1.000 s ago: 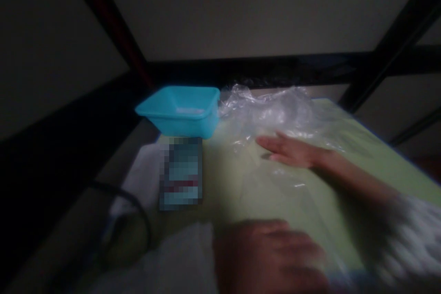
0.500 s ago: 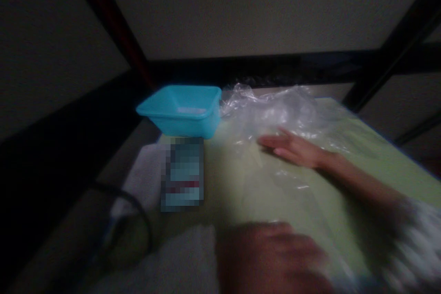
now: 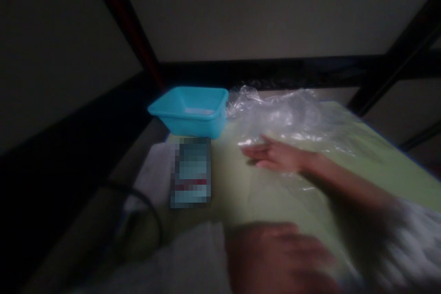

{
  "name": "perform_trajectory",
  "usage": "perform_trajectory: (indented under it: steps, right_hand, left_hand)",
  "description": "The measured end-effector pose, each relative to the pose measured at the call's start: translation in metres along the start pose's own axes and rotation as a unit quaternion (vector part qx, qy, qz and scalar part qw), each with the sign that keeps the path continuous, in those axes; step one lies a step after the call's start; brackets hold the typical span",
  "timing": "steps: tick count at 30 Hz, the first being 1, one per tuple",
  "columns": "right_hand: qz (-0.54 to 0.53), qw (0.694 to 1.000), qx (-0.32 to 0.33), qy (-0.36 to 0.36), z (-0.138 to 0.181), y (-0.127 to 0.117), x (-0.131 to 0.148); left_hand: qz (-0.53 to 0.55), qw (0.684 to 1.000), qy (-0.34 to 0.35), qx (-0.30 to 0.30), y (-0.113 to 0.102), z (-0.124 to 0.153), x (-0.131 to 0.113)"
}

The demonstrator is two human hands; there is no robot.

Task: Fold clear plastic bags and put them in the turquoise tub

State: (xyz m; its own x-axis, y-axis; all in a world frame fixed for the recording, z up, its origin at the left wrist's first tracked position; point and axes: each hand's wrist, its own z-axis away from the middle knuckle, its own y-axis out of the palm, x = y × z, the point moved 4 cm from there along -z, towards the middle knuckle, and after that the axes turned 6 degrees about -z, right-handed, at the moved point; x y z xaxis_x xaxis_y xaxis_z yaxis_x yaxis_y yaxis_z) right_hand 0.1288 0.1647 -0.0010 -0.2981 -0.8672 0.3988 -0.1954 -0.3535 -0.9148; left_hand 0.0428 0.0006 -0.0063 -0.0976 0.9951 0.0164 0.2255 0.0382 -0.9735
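Note:
A sheet of clear plastic (image 3: 289,119) lies on the pale green tabletop, crumpled at the back and flatter toward me. My right hand (image 3: 277,155) rests on its flatter part, palm down, with fingers stretched out to the left. Below it, at the bottom edge, my left hand (image 3: 275,255) lies over the near part of the plastic. Its fingers are blurred but look spread and extended to the right. Neither hand appears to grip anything. Past the fingertips of my right hand stands a turquoise plastic basin (image 3: 193,125).
A phone-like rectangle, pixelated (image 3: 191,172), sits in front of the basin, partly over a white cloth or paper (image 3: 151,174). A dark cable (image 3: 146,200) curves at the left. Behind the table (image 3: 386,156) is a wall with dark beams (image 3: 275,71).
My right hand has slid left across the plastic. The whole view has shifted slightly, so the basin and phone-like rectangle appear farther right. My left hand stays near the same spot on the plastic.

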Motion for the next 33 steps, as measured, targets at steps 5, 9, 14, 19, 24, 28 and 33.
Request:
perform_trajectory:
  steps: [5, 9, 14, 19, 24, 28, 33]
  right_hand:
    - [-0.018, 0.999, -0.022, 0.021, -0.004, -0.002, -0.005]
    - [-0.037, 0.999, -0.032, 0.025, -0.006, -0.006, -0.004]
    - [-0.061, 0.996, -0.067, 0.023, 0.017, -0.023, 0.012]
    - [-0.060, 0.998, -0.003, -0.004, 0.052, -0.009, 0.040]
    - [-0.045, 0.999, 0.026, -0.005, 0.064, 0.017, 0.048]
    - [-0.030, 0.999, 0.018, -0.012, 0.063, 0.022, 0.046]
    - [-0.014, 1.000, 0.013, -0.011, 0.062, 0.023, 0.046]
  left_hand:
    - [0.006, 1.000, -0.008, -0.016, 0.001, 0.000, 0.000]
    - [0.008, 1.000, -0.001, -0.004, -0.002, -0.003, 0.000]
    - [0.012, 1.000, -0.004, 0.004, -0.004, -0.003, 0.001]
    - [0.017, 1.000, -0.012, 0.002, -0.001, -0.001, 0.000]
    - [0.030, 0.999, -0.013, 0.010, -0.001, 0.000, 0.000]
    - [0.022, 0.999, -0.017, 0.016, 0.001, 0.001, 0.000]
    - [0.010, 1.000, -0.013, 0.002, 0.002, 0.000, 0.000]
